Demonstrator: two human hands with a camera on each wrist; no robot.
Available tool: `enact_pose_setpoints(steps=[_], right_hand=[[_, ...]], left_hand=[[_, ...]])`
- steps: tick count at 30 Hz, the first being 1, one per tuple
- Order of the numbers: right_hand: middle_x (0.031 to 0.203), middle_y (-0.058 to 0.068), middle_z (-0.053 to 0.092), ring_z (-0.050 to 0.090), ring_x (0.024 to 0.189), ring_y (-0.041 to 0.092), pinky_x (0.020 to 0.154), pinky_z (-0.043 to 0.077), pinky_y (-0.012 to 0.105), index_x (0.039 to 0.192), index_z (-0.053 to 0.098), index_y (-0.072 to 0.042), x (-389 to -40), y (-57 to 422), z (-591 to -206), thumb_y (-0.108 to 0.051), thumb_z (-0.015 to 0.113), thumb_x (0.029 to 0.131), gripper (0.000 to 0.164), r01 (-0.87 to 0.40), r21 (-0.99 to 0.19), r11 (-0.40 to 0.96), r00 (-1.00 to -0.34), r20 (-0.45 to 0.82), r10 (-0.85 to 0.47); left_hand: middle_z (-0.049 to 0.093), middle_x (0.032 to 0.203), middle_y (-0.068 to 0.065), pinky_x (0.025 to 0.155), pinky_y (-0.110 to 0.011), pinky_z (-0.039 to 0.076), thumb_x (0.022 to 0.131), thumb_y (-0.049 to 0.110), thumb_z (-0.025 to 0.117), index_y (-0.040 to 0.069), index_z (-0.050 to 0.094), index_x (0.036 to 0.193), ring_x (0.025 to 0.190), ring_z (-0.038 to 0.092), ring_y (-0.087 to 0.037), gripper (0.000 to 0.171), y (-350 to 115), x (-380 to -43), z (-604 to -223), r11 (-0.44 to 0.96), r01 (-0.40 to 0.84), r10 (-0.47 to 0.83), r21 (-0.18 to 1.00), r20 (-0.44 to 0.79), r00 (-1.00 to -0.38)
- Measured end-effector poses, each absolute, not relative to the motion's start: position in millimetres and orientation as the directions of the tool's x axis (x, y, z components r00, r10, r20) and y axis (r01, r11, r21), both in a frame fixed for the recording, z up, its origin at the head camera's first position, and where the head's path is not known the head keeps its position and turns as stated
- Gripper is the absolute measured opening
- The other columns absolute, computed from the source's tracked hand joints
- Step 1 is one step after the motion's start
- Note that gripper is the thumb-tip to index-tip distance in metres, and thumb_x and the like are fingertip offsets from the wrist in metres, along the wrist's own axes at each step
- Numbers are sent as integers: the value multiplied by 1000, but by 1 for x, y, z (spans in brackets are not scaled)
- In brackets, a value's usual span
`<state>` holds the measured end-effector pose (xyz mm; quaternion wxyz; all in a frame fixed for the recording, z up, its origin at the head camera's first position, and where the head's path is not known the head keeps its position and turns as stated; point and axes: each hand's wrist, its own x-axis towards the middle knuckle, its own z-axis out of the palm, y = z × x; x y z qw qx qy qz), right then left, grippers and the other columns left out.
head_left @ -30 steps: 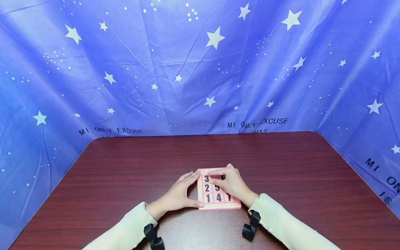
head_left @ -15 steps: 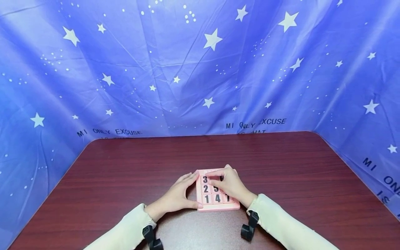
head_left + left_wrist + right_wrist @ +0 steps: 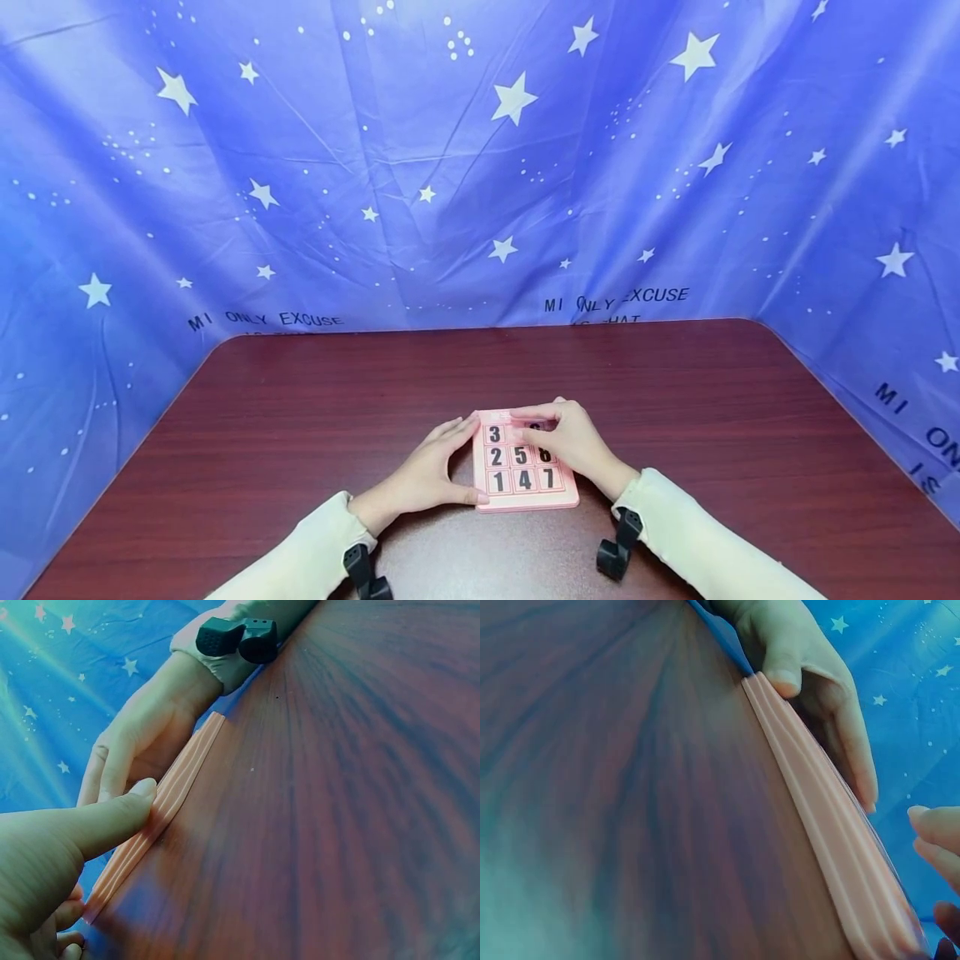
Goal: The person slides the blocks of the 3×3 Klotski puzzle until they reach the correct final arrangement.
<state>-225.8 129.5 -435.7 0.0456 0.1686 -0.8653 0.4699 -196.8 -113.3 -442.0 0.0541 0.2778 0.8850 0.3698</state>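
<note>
pink number board [image 3: 532, 502] lies flat near the middle of the dark red table [image 3: 645, 375], with my 2 hands at it. taking the board as a clock face in the head view, my left hand [image 3: 427, 475] is at 9, spread wide: fingertips at the 10 o'clock corner, thumb at the 7 o'clock corner. my right hand [image 3: 581, 437] comes in from 3 o'clock over the top row, thumb and index finger reaching in with a gap between them; i cannot tell whether they pinch a tile or merely touch it.

what has just changed is the right side: that hand has shifted toward 3 o'clock over the last 1 second, so its tips now sit beside the 3 tile [image 3: 494, 434] rather than over its edge. the 5 tile [image 3: 521, 455] at the centre and the 7 tile [image 3: 549, 478] at 4 o'clock show whole, and the 8 tile [image 3: 545, 455] partly shows at 3. my left hand stays put. for the work, i judge this means the left steadies the board while my right fingertips attend to the spot at 12.
</note>
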Motion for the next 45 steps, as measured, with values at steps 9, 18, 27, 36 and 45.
enact_pose_setpoints(steps=[9, 18, 27, 36, 45], right_hand=[[82, -1, 70, 47, 70, 12, 60, 38, 25, 100, 76, -16, -227, 150, -438, -20, 79, 73, 27, -308, -795, 523, -947, 200, -253], [64, -7, 57, 42, 61, 10, 55, 37, 26, 97, 77, -14, -225, 160, -439, -11, 78, 72, 26, -312, -771, 555, -948, 212, -238], [68, -6, 61, 44, 62, 10, 56, 38, 24, 97, 77, -13, -226, 165, -441, -8, 76, 75, 23, -306, -763, 570, -950, 206, -233], [67, 0, 62, 45, 53, 8, 46, 37, 20, 95, 76, -10, -225, 166, -439, -6, 77, 75, 20, -288, -811, 509, -954, 200, -222], [58, -1, 54, 44, 51, 7, 44, 35, 20, 95, 75, -8, -224, 164, -439, -5, 76, 75, 20, -279, -829, 484, -955, 189, -227]], left_hand=[[31, 152, -5, 110, -53, 25, 64, 41, 84, 7, 33, 146, 140, 23, -30, 102, -113, -197, -443, 576, 453, 528, 681, 113, -842], [32, 152, -7, 110, -55, 25, 64, 40, 84, 5, 34, 145, 139, 25, -31, 102, -113, -196, -444, 573, 452, 527, 684, 115, -842], [31, 152, -8, 110, -54, 25, 64, 39, 85, 4, 34, 145, 139, 25, -32, 102, -112, -197, -444, 572, 460, 529, 679, 123, -840], [31, 153, -4, 110, -52, 25, 64, 40, 84, 6, 33, 146, 140, 23, -30, 103, -112, -198, -443, 576, 462, 534, 674, 118, -837], [32, 152, -5, 110, -52, 25, 65, 39, 84, 6, 34, 146, 140, 24, -30, 101, -113, -198, -443, 577, 455, 531, 678, 113, -840]])
